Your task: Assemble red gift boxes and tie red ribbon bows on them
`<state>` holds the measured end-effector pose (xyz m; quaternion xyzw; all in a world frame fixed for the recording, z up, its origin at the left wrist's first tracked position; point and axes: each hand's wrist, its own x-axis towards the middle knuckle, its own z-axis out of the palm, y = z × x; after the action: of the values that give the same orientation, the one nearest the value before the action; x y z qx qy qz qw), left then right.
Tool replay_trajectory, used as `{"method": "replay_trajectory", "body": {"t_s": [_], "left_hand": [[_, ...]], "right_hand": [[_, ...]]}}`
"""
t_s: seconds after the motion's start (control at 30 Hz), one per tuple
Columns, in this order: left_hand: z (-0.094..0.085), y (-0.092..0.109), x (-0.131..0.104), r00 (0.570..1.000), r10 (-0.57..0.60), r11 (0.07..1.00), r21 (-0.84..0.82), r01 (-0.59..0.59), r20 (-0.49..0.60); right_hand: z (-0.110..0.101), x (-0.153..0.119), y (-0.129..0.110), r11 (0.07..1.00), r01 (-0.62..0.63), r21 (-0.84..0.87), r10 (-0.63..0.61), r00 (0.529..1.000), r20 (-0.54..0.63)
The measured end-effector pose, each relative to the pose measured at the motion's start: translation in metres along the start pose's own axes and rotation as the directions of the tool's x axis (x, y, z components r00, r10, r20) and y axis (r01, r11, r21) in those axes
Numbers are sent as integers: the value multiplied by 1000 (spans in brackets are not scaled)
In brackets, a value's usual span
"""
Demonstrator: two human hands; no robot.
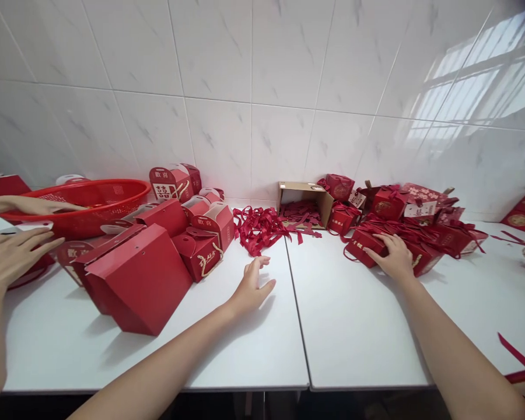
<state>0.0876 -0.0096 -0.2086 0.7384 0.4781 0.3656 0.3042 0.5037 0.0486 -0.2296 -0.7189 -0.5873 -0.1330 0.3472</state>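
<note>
My left hand [252, 286] hovers low over the white table [249, 350], empty, thumb and fingers apart. Just beyond its fingertips lies a loose heap of dark red ribbons [259, 228]. On the right, my right hand [394, 258] has its thumb and fingers on a small red gift box [362, 245] with a ribbon. That box sits at the front left of a cluster of similar ribboned boxes [448, 238]. Behind the ribbons, an opened cardboard box [304, 189] lies with dark red pieces inside.
At the left, a co-worker's hands [20, 256] are near a red plastic basket [114, 189]. Large red boxes [146, 280] and rope-handled gift boxes [201, 254] stand on the left table. A seam divides the two tables. A tiled wall [280, 70] closes the back.
</note>
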Motion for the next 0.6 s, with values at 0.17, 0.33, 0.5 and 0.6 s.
{"method": "replay_trajectory", "body": {"t_s": [0.17,0.33,0.5,0.6], "left_hand": [[2,-3,-1,1000,23,999,34,-23,-12],[2,0,5,990,115,989,102,-106,-80],[-26,28,-15,897,356,921,260,-290,-261],[-58,45,-45,544,671,714,638,-290,-504]], "right_hand": [[3,17,-1,974,-217,-58,210,971,-113],[16,22,-54,977,-209,-39,195,953,-233],[36,-17,-136,995,103,7,-100,981,-164],[43,-48,-169,954,294,56,-290,954,-78]]}}
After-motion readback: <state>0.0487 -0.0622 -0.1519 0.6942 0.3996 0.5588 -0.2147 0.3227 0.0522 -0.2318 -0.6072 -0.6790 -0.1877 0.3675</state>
